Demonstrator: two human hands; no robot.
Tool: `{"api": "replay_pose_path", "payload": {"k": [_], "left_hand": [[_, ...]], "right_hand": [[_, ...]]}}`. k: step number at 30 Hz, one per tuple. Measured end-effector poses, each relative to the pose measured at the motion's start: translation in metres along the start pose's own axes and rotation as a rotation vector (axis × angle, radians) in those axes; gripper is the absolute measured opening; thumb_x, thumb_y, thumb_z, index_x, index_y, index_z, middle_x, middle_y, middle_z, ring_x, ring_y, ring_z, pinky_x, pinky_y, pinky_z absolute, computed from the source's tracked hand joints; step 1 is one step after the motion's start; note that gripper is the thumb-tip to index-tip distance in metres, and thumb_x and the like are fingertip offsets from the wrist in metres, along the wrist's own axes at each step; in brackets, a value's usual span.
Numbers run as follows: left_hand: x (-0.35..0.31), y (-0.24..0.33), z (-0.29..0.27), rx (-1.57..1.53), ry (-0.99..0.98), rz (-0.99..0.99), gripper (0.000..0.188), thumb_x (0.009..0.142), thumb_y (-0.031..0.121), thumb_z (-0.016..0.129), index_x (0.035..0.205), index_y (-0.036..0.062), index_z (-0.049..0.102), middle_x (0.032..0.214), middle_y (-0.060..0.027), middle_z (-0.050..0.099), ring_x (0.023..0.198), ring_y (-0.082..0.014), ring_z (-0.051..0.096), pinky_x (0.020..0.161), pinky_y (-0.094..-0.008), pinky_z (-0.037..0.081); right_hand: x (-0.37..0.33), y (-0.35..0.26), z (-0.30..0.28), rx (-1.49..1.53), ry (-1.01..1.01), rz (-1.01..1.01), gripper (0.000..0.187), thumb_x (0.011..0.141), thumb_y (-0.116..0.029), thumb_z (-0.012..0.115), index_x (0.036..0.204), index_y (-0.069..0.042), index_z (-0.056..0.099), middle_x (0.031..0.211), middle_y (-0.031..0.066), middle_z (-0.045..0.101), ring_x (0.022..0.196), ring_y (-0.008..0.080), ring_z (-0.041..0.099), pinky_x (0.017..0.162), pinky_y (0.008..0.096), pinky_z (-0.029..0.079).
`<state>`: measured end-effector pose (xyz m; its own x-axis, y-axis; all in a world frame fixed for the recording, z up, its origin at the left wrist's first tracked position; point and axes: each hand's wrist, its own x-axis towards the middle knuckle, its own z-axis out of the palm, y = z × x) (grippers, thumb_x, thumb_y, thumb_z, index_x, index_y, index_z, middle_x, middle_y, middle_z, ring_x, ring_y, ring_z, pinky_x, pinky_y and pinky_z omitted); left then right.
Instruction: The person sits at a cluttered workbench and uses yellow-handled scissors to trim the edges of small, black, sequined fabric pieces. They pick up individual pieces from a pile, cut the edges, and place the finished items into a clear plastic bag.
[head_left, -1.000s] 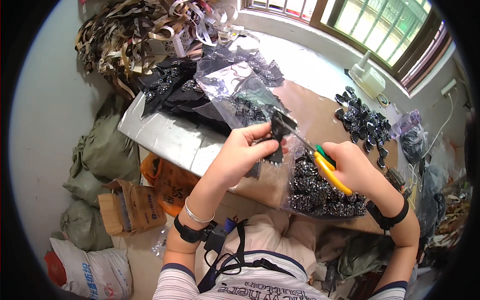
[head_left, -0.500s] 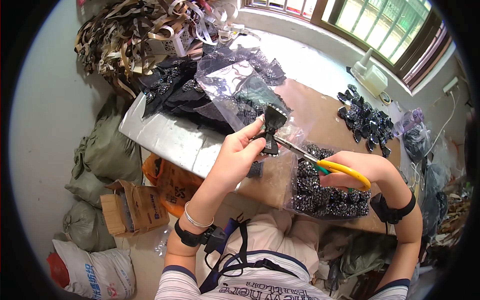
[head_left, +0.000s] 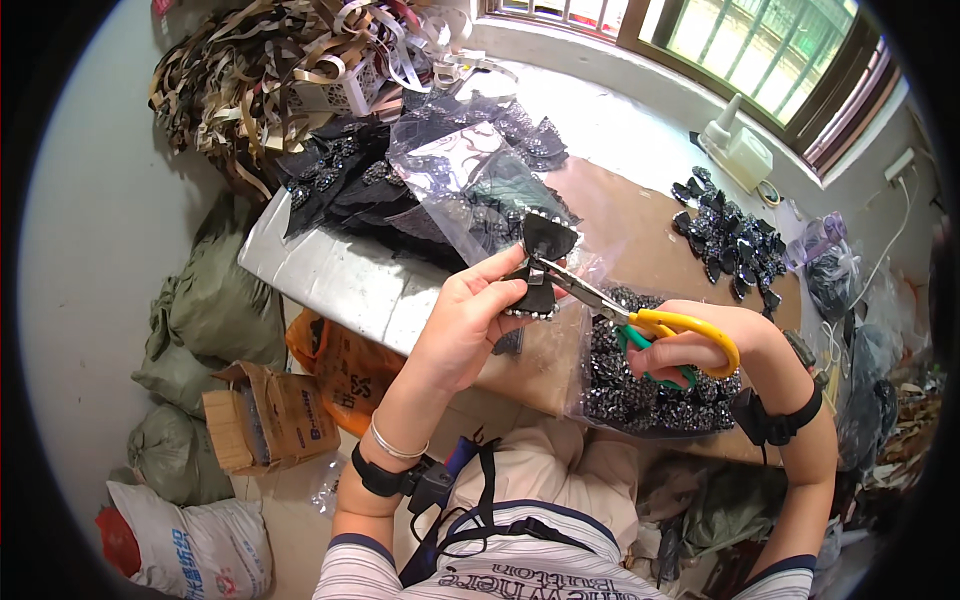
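The table point(head_left: 640, 215) runs slantwise under the window, its brown top bare near the middle; at its far left corner a heap of black beaded pieces point(head_left: 345, 190) lies under crumpled clear plastic bags point(head_left: 470, 175); past that corner spills a tangle of ribbon strips point(head_left: 270, 70); toward the right edge sits a scatter of black bows point(head_left: 730, 240); at the near edge, just in front of the person, an open clear bag of beaded bows point(head_left: 640, 380) rests on the top; above that bag the left hand point(head_left: 465, 325) pinches a black bow point(head_left: 540, 265) between thumb and fingers, holding it upright off the table; the right hand point(head_left: 715, 345) is closed through the handles of yellow scissors point(head_left: 640, 315), whose blade tips meet the bow's middle.
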<state>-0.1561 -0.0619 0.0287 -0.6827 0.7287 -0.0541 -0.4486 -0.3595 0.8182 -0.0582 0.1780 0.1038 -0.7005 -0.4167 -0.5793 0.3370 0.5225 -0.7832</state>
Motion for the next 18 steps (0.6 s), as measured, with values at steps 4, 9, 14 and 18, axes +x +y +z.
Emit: {"api": "replay_pose_path", "payload": {"k": [4,9,14,18], "left_hand": [[0.003,0.001,-0.002,-0.02,-0.04,-0.011,0.046,0.092,0.004,0.048,0.136,-0.007,0.044,0.127,-0.0177,0.059,0.105,-0.0207,0.065,0.091,-0.0328,0.054],[-0.001,0.003,0.0,0.009,-0.037,-0.079,0.045,0.09,0.005,0.053,0.134,-0.0048,0.048,0.125,-0.0156,0.061,0.104,-0.0191,0.065,0.089,-0.0318,0.054],[0.001,-0.004,0.002,0.016,-0.038,-0.049,0.043,0.091,0.005,0.054,0.132,-0.0036,0.049,0.124,-0.0152,0.062,0.103,-0.019,0.065,0.087,-0.0302,0.055],[0.007,-0.002,0.002,0.006,-0.06,-0.046,0.045,0.091,0.005,0.054,0.135,-0.0035,0.047,0.124,-0.0158,0.062,0.104,-0.0193,0.065,0.088,-0.0302,0.055]], "right_hand": [[-0.001,0.0,-0.001,0.018,-0.016,0.005,0.028,0.089,-0.028,0.058,0.084,0.0,0.061,0.057,0.0023,0.055,0.053,0.0101,0.053,0.054,0.0257,0.041],[0.0,0.001,0.004,0.087,-0.005,0.023,0.026,0.088,-0.026,0.059,0.08,0.0,0.06,0.056,0.0021,0.053,0.051,0.0103,0.051,0.052,0.0259,0.04],[0.002,0.014,0.006,0.259,-0.021,-0.031,0.03,0.086,-0.026,0.058,0.071,0.0,0.055,0.054,0.0032,0.052,0.048,0.0102,0.05,0.045,0.0257,0.039],[0.003,0.015,0.005,0.145,0.079,-0.094,0.035,0.086,-0.027,0.057,0.063,-0.002,0.051,0.051,0.0021,0.049,0.044,0.0106,0.047,0.043,0.026,0.037]]}}
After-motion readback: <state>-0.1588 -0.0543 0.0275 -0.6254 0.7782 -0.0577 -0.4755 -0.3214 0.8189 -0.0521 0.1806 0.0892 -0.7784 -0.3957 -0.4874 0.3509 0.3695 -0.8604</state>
